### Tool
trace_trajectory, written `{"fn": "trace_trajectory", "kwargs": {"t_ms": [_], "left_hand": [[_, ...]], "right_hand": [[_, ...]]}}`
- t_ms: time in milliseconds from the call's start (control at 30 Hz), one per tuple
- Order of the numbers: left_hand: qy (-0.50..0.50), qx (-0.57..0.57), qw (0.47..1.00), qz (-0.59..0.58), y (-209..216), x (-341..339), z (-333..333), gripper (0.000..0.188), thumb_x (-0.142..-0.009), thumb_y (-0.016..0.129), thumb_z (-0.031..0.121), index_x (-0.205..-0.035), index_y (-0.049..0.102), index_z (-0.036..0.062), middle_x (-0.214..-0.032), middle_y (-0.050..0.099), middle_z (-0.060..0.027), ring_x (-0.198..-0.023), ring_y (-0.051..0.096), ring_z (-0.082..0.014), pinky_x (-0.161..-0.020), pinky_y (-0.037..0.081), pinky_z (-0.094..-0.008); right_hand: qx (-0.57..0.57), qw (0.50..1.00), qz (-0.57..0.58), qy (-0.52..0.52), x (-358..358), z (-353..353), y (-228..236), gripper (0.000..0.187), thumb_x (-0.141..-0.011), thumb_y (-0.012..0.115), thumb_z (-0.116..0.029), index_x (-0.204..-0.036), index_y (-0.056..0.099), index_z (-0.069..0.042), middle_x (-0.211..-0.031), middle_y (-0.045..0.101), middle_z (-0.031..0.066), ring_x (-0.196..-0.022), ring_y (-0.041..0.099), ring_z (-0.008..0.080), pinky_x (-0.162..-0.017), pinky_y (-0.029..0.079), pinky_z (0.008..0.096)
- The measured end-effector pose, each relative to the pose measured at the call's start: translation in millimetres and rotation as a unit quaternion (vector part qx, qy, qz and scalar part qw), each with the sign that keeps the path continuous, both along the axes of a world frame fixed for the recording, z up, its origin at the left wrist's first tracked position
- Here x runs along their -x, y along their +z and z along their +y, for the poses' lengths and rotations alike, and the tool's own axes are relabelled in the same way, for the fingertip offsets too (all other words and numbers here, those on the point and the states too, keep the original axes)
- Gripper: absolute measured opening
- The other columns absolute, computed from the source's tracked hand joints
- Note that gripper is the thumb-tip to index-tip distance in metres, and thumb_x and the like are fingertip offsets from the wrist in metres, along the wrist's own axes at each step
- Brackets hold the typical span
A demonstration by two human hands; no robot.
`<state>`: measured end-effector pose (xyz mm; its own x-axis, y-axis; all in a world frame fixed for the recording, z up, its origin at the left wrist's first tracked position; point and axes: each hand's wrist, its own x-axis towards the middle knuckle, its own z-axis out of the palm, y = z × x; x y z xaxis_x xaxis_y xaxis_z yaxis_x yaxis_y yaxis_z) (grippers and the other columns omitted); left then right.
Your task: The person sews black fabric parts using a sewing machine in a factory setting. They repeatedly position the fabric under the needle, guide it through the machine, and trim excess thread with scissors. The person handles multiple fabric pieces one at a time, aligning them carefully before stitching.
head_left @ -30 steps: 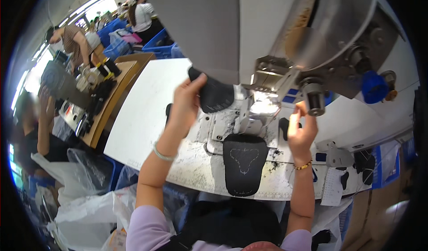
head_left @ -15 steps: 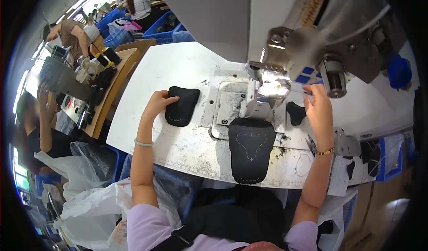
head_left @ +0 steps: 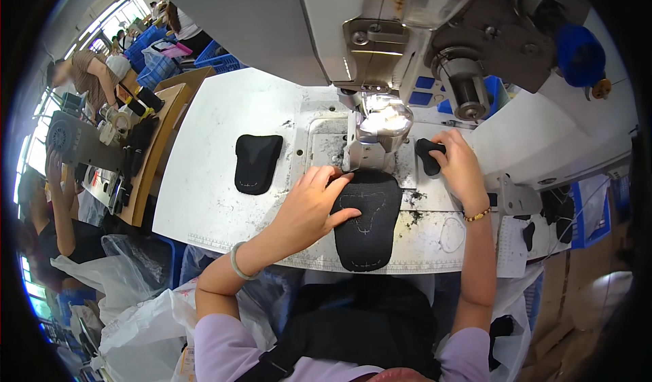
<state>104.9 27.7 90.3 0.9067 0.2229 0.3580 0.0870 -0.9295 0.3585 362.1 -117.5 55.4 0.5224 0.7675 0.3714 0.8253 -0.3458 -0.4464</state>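
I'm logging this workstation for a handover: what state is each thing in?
Center pad: marked side up, partly covered
Left pad: lying uncovered
Small piece: gripped
Left hand: open, touching center pad
Right hand: closed on small piece
Light: lit
Table: strewn with black bits

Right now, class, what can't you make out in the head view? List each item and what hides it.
All in the head view:
Large black pad: part of its left edge is covered by the left hand.
Small black pad: its right end is covered by the right hand.
Sewing machine: its top is cut off by the upper edge; its stitching spot is washed out by glare.
Paper slip: its marks are too small.
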Motion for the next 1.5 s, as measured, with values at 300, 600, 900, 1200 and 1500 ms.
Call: {"fn": "trace_trajectory", "kwargs": {"t_ms": [300, 600, 900, 1200, 1500], "left_hand": [[0.007, -0.018, 0.998, -0.061, -10, 0, -10, 0.035, -0.073, 0.075, 0.022, -0.098, 0.058, 0.0053, -0.1, 0.052, -0.0081, -0.096, 0.049, -0.0261, -0.083, 0.041, -0.0363], [-0.068, 0.768, 0.621, -0.144, 2, -12, -2, 0.019, -0.087, 0.063, 0.013, -0.101, 0.052, 0.0069, -0.094, 0.057, -0.0029, -0.085, 0.057, -0.0095, -0.074, 0.049, -0.0249], [-0.101, 0.691, 0.707, -0.113, 17, -24, -7, 0.028, -0.09, 0.061, 0.015, -0.113, 0.056, 0.0005, -0.101, 0.063, -0.0054, -0.09, 0.061, -0.0113, -0.078, 0.051, -0.0263], [-0.09, 0.686, 0.715, -0.101, 15, -29, -2, 0.028, -0.089, 0.063, 0.02, -0.107, 0.059, -0.0005, -0.095, 0.063, -0.0045, -0.083, 0.06, -0.0088, -0.07, 0.051, -0.0239], [-0.086, 0.682, 0.719, -0.105, 14, -29, -1, 0.028, -0.089, 0.063, 0.021, -0.107, 0.059, -0.0008, -0.095, 0.064, -0.0045, -0.083, 0.06, -0.0085, -0.071, 0.051, -0.0231]], "right_hand": [[-0.047, 0.994, -0.082, 0.063, 9, -14, 34, 0.012, -0.069, 0.073, -0.009, -0.078, 0.065, -0.01, -0.085, 0.059, 0.0016, -0.084, 0.052, 0.0188, -0.077, 0.038, 0.0327], [-0.108, 0.931, 0.188, 0.293, 112, -18, 82, 0.026, -0.083, 0.065, -0.007, -0.108, 0.066, -0.013, -0.087, 0.055, 0.0039, -0.07, 0.054, 0.0158, -0.062, 0.044, 0.0253], [-0.231, 0.933, 0.218, 0.167, 113, 12, 56, 0.04, -0.082, 0.065, 0.001, -0.118, 0.049, -0.007, -0.093, 0.049, 0.0057, -0.07, 0.052, 0.0085, -0.063, 0.048, 0.0223], [-0.325, 0.86, 0.36, 0.158, 115, 21, 49, 0.028, -0.084, 0.063, 0.003, -0.105, 0.044, -0.004, -0.081, 0.054, 0.002, -0.065, 0.055, 0.0046, -0.057, 0.047, 0.0183], [-0.338, 0.862, 0.346, 0.151, 115, 26, 42, 0.027, -0.084, 0.063, 0.005, -0.101, 0.043, -0.004, -0.083, 0.055, 0.0028, -0.071, 0.057, 0.004, -0.063, 0.047, 0.0175]]}}
